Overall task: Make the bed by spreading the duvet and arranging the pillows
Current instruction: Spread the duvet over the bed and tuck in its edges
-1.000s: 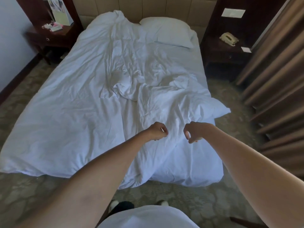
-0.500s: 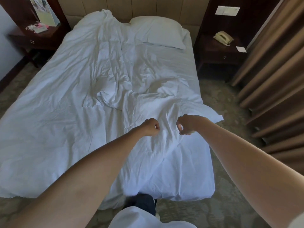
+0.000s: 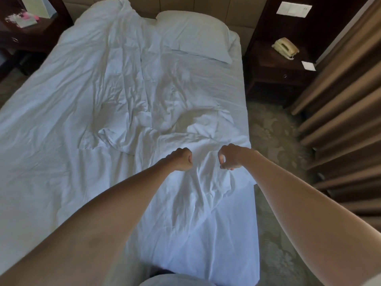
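Across the bed (image 3: pixel 242 83), left hand (image 3: pixel 181 159) and right hand (image 3: pixel 229 156) pinch the duvet (image 3: pixel 82 112) edge

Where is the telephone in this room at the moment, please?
In the head view, the telephone sits upper right on the dark nightstand, between the bed's pillow and the curtains.

The duvet (image 3: pixel 86 124) runs off the left edge, so its far side can't be made out. Only one pillow (image 3: pixel 195 32) shows, its left end tucked under bunched fabric. The left nightstand (image 3: pixel 31 32) is clipped by the corner, the small pink things on it too blurred to name. The curtain (image 3: pixel 346 112) smears out along the right.
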`<state>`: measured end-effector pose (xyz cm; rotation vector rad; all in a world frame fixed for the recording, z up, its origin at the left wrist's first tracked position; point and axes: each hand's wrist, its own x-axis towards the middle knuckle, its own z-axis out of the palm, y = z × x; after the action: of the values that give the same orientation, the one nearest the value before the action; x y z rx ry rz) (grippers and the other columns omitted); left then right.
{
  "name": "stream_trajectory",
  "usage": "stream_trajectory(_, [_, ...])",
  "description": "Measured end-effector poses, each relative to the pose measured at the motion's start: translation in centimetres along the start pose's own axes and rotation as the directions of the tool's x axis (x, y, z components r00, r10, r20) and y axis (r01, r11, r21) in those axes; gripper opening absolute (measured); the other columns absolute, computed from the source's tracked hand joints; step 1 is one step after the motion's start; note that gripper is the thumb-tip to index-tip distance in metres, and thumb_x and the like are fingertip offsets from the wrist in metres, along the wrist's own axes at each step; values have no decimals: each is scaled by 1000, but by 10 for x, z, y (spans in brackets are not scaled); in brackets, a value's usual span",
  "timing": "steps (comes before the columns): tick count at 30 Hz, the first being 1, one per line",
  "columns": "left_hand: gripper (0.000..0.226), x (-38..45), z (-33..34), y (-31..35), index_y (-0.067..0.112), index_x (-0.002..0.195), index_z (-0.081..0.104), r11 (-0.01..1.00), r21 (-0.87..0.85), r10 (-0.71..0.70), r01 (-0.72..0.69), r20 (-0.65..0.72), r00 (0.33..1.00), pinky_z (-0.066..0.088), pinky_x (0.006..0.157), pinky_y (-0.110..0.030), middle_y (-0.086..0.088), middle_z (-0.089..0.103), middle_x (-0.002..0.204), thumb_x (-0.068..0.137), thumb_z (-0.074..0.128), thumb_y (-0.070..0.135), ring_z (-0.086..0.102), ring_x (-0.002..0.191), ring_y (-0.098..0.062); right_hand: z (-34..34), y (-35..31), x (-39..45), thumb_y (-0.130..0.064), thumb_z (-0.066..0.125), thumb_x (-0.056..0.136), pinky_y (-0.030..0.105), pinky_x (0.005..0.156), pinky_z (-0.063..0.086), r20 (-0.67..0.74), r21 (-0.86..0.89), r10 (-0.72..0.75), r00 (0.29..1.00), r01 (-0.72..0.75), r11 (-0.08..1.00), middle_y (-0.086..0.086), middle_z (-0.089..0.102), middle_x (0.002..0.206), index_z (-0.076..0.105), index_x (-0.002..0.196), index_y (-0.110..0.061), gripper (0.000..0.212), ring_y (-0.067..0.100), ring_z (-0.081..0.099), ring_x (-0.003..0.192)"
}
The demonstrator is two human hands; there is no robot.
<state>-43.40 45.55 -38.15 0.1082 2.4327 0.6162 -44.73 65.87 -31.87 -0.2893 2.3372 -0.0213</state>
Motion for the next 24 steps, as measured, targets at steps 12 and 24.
stream_trajectory(12, [77, 167, 47, -3, 21, 152, 21, 889, 445, -52, 110, -140, 989, 18, 115, -47, -7, 20, 157, 87, 62, 27, 16, 146, -25, 30, 64, 189, -36, 69, 85, 38, 103, 42, -118, 20, -37, 992, 39, 999, 1, 48, 139, 47, 136, -26, 56, 22, 48, 128])
stream_trajectory(24, [58, 156, 135, 15, 15, 131, 52, 826, 549, -266, 127, 182, 947, 37, 105, -52, -12, 57, 129, 82, 63, 44, 52, 120, -31, 140, 87, 193, -39, 68, 71, 25, 79, 46, 195, 189, -124, 973, 86, 978, 4, 62, 123, 59, 124, -17, 58, 21, 61, 110])
